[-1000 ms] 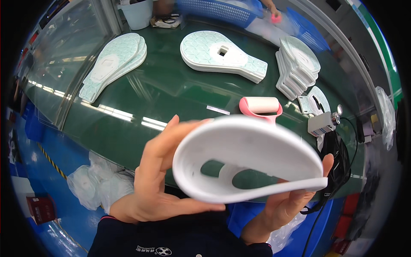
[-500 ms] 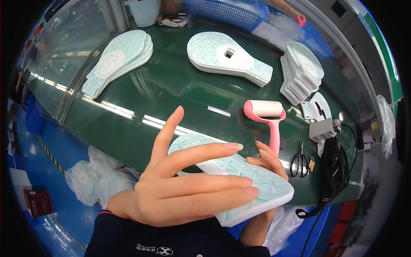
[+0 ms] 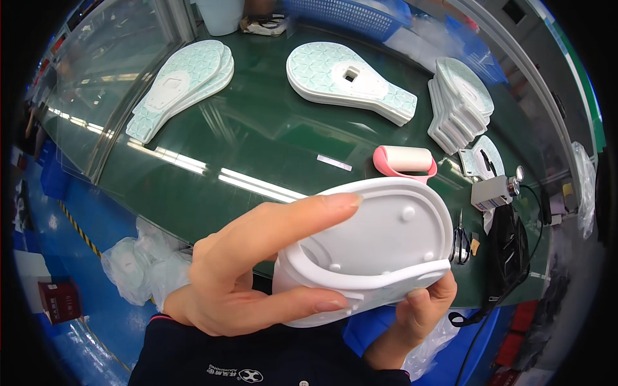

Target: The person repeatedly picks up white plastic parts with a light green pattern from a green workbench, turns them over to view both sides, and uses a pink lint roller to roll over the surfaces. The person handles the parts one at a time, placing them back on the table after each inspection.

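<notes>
A white plastic cover (image 3: 386, 235), paddle-shaped and hollow, is held close to me above the table's near edge. Its smooth underside faces up, showing a raised rim and small round pegs. My left hand (image 3: 244, 273) grips the left part, thumb on the near wall and index finger reaching over the rim. My right hand (image 3: 425, 312) holds the near right corner from below, fingers partly hidden by the cover. Just beyond it lies a pink sticky roller (image 3: 404, 159) with a white barrel, its handle hidden behind the cover.
Similar pale green patterned covers lie in a left stack (image 3: 183, 80), a middle stack (image 3: 322, 67) and a right stack (image 3: 460, 106). Black-handled scissors (image 3: 460, 248), a white canister with a metal top (image 3: 490, 194) and a black bag (image 3: 505, 251) are at right. A blue basket (image 3: 351, 16) stands behind.
The cover has turned over from patterned face to hollow underside. My left hand went from fingers spread across its face to gripping its edge; my right hand shifted to the near right corner.
</notes>
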`<state>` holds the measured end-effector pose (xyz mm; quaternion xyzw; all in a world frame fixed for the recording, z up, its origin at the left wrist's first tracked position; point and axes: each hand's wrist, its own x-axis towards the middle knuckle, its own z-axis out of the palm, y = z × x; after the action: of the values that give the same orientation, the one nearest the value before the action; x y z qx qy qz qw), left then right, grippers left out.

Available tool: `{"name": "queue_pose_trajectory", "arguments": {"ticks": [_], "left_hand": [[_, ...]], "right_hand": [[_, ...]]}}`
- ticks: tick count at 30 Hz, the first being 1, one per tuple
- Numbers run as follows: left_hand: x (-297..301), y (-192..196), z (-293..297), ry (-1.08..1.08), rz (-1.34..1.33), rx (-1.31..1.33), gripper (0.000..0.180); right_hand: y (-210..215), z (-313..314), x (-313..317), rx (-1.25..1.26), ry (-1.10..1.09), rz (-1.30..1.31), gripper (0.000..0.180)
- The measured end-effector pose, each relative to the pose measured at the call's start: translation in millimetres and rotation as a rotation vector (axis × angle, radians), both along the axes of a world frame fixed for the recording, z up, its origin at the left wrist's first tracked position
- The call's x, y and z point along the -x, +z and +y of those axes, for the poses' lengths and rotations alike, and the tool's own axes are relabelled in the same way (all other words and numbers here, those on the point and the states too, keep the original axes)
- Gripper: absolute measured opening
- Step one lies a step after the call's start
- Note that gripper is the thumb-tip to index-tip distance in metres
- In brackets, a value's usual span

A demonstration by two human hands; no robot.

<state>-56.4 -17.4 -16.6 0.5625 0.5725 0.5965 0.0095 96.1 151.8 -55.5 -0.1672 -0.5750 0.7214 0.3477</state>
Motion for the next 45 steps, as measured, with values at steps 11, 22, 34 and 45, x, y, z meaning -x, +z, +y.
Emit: {"name": "queue_pose_trajectory", "arguments": {"ticks": [11, 22, 34, 45], "left_hand": [[-10.7, 6.5, 5.2, 0.01, -0.236, 0.079, 0.076], [-22.9, -6.5, 17.2, -0.001, -0.725, 0.043, 0.07], [-23.8, -4.5, -5.9, 0.0, -0.608, 0.048, 0.092], [-3.3, -14.8, -112.3, -0.051, -0.161, 1.38, 0.049]], "right_hand": [[7.0, -10.5, 0.2, -0.097, -0.057, 0.039, 0.043], [8.6, -21.6, -1.6, -0.534, -0.293, -0.011, 0.032], [16.6, -17.5, 4.1, -0.284, -0.415, 0.059, 0.03], [12.7, -8.5, -1.7, -0.177, -0.374, 0.128, 0.031]]}}
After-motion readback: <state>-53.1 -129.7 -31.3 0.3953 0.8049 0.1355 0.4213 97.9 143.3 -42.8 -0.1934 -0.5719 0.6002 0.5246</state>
